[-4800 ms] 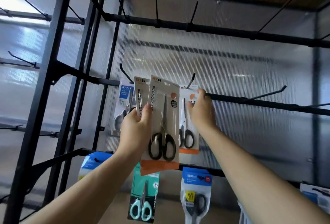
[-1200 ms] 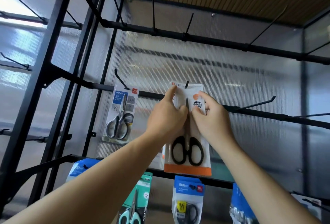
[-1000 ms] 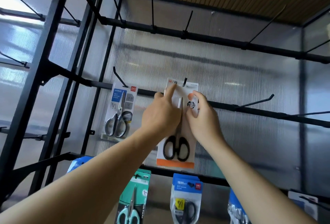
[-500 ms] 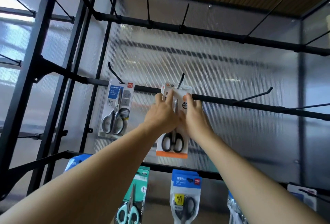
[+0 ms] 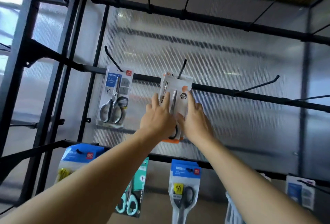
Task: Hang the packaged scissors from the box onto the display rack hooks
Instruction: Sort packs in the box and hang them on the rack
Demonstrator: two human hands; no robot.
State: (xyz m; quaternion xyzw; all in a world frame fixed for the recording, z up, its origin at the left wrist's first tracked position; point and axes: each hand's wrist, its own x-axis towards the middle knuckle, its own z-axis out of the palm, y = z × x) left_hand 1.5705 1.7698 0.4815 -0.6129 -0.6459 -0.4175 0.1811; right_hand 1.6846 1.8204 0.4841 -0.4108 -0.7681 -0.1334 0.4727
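Fingers on your left hand (image 5: 157, 119) and right hand (image 5: 195, 121) are lying straight, gripping nothing, pressing the white-and-orange carded scissors pack (image 5: 178, 84). It is hanging on the black metal rack hook (image 5: 182, 66); you are probably steadying it flat.

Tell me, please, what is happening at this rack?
A person is hanging packaged scissors on a display rack. The left hand and the right hand both press on an orange-edged scissors pack that is already on the middle hook. A blue-labelled pack hangs on the left hook; the right hook is bare.
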